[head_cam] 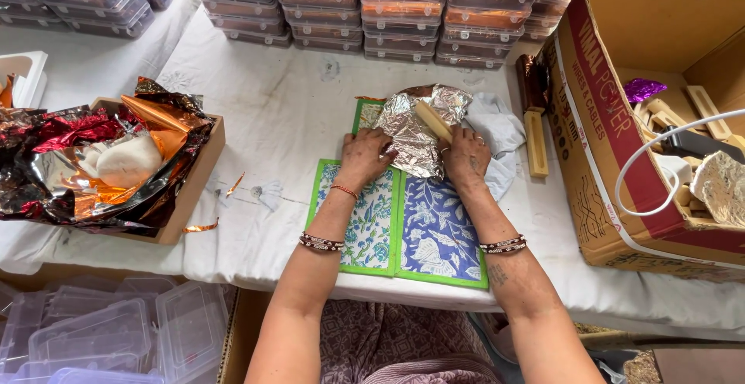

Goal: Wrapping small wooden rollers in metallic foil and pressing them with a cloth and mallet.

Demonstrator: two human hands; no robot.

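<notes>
Both hands work at a crumpled sheet of silver foil (pixel 415 128) that lies on a green-edged floral mat (pixel 403 229) at the middle of the table. A pale wooden block (pixel 433 120) sticks out of the foil, tilted. My left hand (pixel 365 159) presses the foil's left side with fingers bent. My right hand (pixel 464 155) grips the foil and the block's lower end. Bangles circle both wrists.
A cardboard box (pixel 613 221) on the right holds wooden pieces, foil-wrapped items and a white cable. Another wooden bar (pixel 535 145) lies beside it. A box (pixel 190 190) of coloured foil sits left. Stacked clear lidded containers (pixel 403 19) line the far edge; empty ones (pixel 116 337) lie below left.
</notes>
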